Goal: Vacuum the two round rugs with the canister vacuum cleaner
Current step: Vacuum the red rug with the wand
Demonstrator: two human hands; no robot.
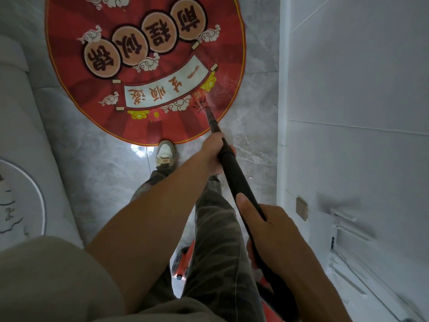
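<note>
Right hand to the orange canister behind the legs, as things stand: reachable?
Probably not right away. The right hand grips the black wand, and the orange canister sits low on the floor behind the camouflage trouser legs, which hide most of it.

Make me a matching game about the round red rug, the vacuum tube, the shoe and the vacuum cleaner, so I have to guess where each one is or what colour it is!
Things:
1. red rug
2. vacuum tube
3. shoe
4. vacuum cleaner

Clues:
a. black, held by the left hand and the right hand
b. lies on the grey floor, with white dust near its right edge
c. orange, low down by the legs
d. pale, with its toe at the rug's near edge

Pairs: 1-b, 2-a, 3-d, 4-c
</note>
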